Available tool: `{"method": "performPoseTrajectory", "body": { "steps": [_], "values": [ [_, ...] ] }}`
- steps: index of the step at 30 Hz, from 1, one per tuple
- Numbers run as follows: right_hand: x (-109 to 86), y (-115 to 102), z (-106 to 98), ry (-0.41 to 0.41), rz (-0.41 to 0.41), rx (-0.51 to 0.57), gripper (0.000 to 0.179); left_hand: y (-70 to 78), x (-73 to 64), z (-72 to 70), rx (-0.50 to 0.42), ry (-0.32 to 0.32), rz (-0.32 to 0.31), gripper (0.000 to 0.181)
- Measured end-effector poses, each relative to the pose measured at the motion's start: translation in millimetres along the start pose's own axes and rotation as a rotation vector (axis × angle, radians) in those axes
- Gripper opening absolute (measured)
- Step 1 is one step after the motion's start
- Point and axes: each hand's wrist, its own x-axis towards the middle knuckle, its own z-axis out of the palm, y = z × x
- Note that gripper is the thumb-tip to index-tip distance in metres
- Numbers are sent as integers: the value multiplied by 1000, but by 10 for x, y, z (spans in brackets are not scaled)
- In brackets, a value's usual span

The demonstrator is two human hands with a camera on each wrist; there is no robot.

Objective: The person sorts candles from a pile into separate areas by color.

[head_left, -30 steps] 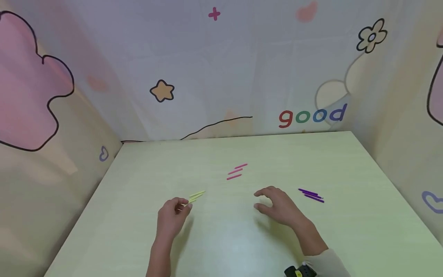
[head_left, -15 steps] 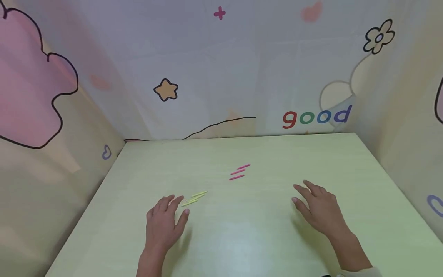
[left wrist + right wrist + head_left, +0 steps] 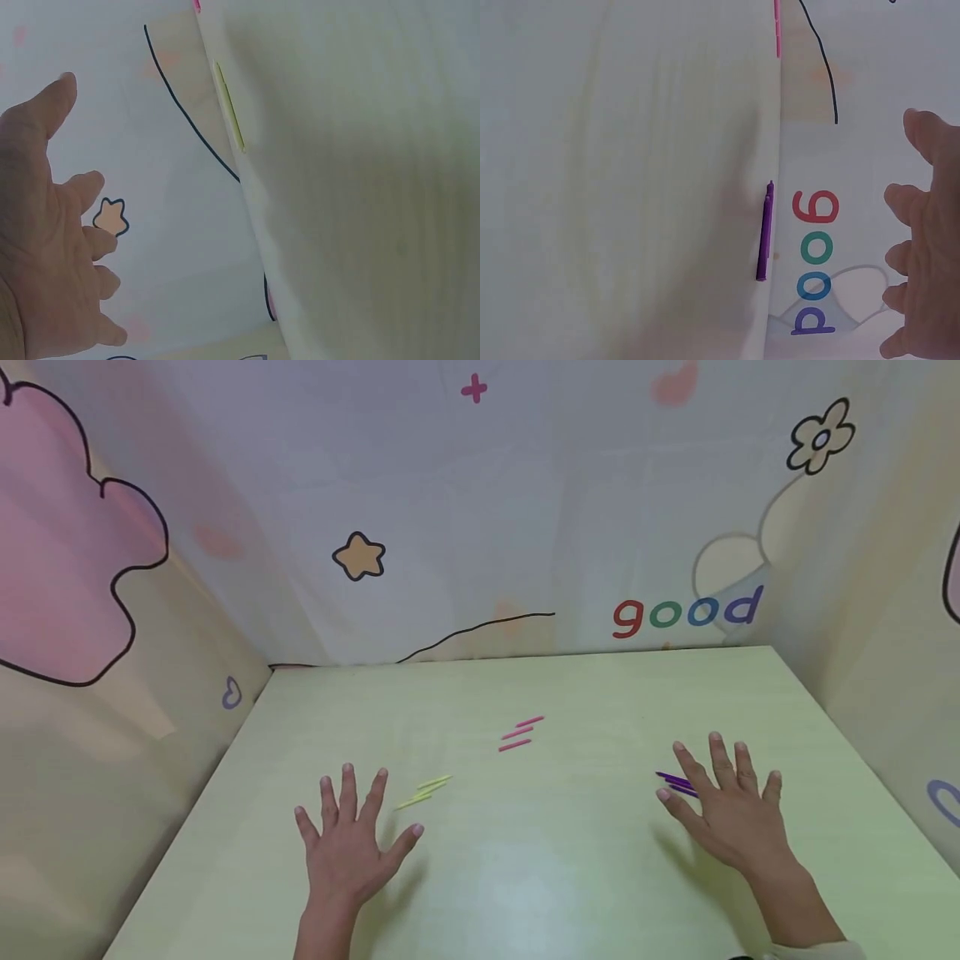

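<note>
Both hands hover palm down over the table with fingers spread, holding nothing. My left hand (image 3: 348, 852) is just left of several thin yellow sticks (image 3: 426, 791), which lie in a loose slanted group. My right hand (image 3: 738, 818) overlaps the purple sticks (image 3: 677, 783) in the head view, its thumb and index finger hiding their right ends. In the right wrist view the purple sticks (image 3: 765, 236) lie on the table, apart from the hand. Three pink sticks (image 3: 516, 733) lie side by side, slanted, farther back between the hands.
The pale green table (image 3: 480, 860) reaches back to a fabric wall (image 3: 480, 527) printed with a star, a flower and the word "good". Printed side walls stand at the left and right of the table.
My left hand has let go of a yellow stick, drawn back slightly and spread its fingers. My right hand has moved right, over the purple sticks, and spread its fingers too.
</note>
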Motion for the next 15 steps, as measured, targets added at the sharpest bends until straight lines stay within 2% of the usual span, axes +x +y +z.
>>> {"method": "performPoseTrajectory", "body": {
  "steps": [6,15],
  "values": [
    [-31,82,-3,-4,29,7,70,6,3,-16,3,-27,-18,86],
    [-48,88,32,-29,42,12,71,11,4,-15,8,-57,-22,86]
  ]
}}
